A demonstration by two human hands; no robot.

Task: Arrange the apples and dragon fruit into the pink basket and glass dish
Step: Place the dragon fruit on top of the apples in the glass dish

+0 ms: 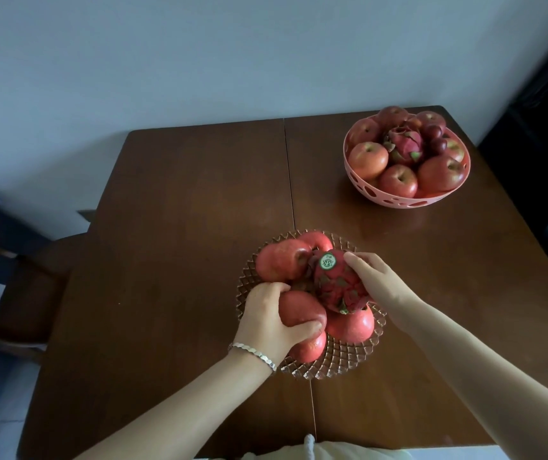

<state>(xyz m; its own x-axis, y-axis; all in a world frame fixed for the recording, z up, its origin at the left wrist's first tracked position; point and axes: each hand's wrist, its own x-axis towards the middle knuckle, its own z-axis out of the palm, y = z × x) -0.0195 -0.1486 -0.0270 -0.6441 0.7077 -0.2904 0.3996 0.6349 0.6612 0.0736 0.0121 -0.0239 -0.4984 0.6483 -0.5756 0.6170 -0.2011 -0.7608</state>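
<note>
A glass dish [348, 361] with a faceted rim sits near the table's front middle, holding several red apples. My left hand [267, 322] grips one red apple [300, 308] at the dish's near left. My right hand [377, 283] holds a dragon fruit [335, 280] with a green sticker, which rests on top of the apples. At the far right stands the pink basket [402, 199], full of apples, with a second dragon fruit [403, 144] and some dark red small fruits [436, 137] in its middle.
The brown wooden table [183, 227] has a seam running front to back. A dark chair [17, 270] stands at the left edge. Dark furniture [544, 134] is at the right, and a pale wall lies behind.
</note>
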